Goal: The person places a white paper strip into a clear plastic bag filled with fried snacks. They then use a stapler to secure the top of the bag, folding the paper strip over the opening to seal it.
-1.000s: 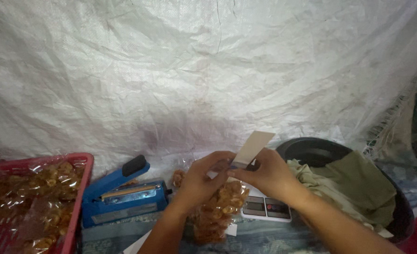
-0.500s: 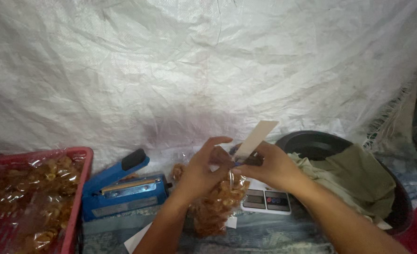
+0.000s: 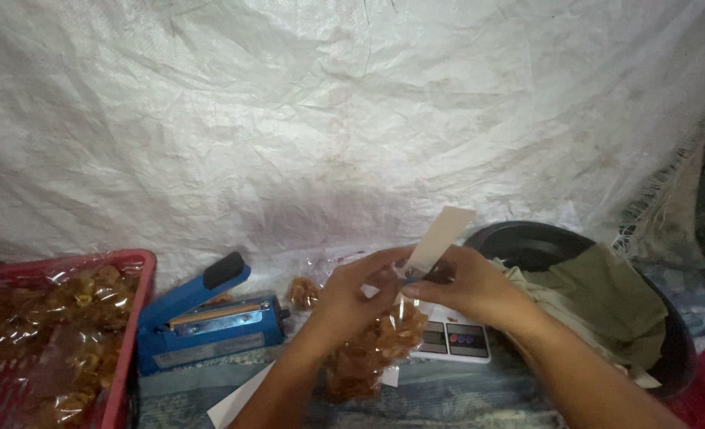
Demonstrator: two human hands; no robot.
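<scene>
a crumpled white woven sheet (image 3: 328,119) is hung across the whole background. at nine o'clock from the hands a blue heat sealer (image 3: 205,322) is set with its black-tipped arm raised, and beyond it, at the far nine o'clock edge, a red basket (image 3: 134,318) is filled with clear packs of golden-brown snacks. at three o'clock a black basin (image 3: 527,242) is heaped with olive and pale cloth. a small white scale (image 3: 451,340) is partly hidden under the right wrist. the left hand (image 3: 356,294) is raised from seven o'clock, fingers curled around the neck of a clear snack bag (image 3: 376,349), which hangs below both hands, just in front of the scale. the right hand (image 3: 467,286) is brought in from five o'clock, its fingertips pinching the bag's top together with a pale rectangular paper label (image 3: 440,237), tilted towards one o'clock. a white sheet of paper (image 3: 237,401) is lying at six o'clock.
</scene>
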